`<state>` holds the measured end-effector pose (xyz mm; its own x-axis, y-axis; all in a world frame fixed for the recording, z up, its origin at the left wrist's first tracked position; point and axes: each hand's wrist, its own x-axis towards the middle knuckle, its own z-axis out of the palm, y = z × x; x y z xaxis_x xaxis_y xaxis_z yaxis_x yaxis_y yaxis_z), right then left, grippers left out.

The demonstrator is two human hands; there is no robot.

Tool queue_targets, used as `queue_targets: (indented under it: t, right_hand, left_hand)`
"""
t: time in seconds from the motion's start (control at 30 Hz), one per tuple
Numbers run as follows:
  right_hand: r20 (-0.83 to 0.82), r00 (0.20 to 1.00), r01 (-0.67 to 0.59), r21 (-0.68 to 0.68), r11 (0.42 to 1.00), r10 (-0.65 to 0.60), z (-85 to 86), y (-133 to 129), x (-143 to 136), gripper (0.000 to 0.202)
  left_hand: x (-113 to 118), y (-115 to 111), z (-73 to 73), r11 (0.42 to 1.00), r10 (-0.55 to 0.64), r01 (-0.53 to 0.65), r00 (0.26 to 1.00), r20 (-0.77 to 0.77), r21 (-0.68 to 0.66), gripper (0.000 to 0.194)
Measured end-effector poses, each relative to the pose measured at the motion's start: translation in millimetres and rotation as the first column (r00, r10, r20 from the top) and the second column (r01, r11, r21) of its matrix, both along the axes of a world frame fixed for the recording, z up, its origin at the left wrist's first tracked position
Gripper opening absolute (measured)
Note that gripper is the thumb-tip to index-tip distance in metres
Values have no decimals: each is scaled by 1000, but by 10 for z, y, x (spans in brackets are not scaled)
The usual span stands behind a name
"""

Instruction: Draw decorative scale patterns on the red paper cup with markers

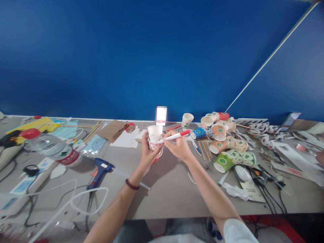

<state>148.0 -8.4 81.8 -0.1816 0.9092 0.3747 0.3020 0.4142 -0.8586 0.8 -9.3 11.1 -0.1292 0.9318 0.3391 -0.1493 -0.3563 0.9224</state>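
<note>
Near the middle of the table, my left hand (pixel 149 152) is wrapped around a white paper cup (pixel 155 133). Under its white upper part shows a red-and-white patterned band, perhaps a second cup; I cannot tell whether they are nested. A red cup rim (pixel 160 154) peeks out lower, partly behind the left hand. My right hand (pixel 178 148) is closed on a white marker with a red end (pixel 177 135). The marker lies nearly level, its left tip at the cup's side. Whether the tip touches the cup is unclear.
Several patterned paper cups (pixel 225 161) lie in stacks to the right, with wooden sticks (pixel 204 151) beside them. A lone white cup (pixel 187 119) stands behind. Leftward are a blue glue gun (pixel 101 172), a plastic bottle (pixel 53 148), a power strip (pixel 27 187) and cardboard (pixel 113 130).
</note>
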Motion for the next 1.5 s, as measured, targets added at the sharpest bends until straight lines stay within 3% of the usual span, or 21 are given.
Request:
queue_targets:
  t: [0.17,0.73,1.5]
  right_hand:
    - [0,1000,-7,15,1000,7,-2,4,-8,2]
    - [-115,993,-17,22,1000,20,-40,25,-52,5]
    - [-169,985,27,-20,999,-30,-79,58,-26,6]
  left_hand:
    - [-3,-3,-7,1000,3,-2,999,-50,23,84]
    - [2,-10,8,1000,22,-21,999,43,-13,83]
    - [0,0,-35,999,35,-35,999,-39,20,80]
